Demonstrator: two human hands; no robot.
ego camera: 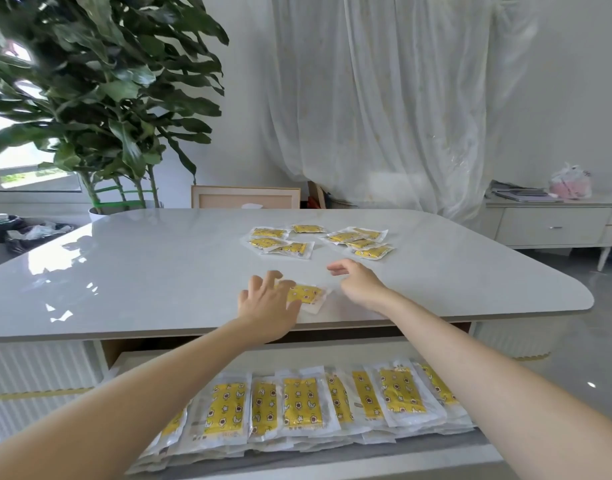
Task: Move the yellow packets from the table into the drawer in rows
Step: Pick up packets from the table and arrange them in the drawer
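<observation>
A yellow packet lies near the front edge of the grey table. My left hand rests flat on the packet's left end with fingers spread. My right hand hovers just right of it, fingers loosely curled, holding nothing. Several more yellow packets lie farther back in two loose groups, one group on the left and another group on the right. Below the table edge the open drawer holds a row of yellow packets laid side by side and overlapping.
A large leafy plant stands behind the table's left corner. A chair back sits at the far edge. White curtains hang behind, and a low cabinet with a bag stands at the right.
</observation>
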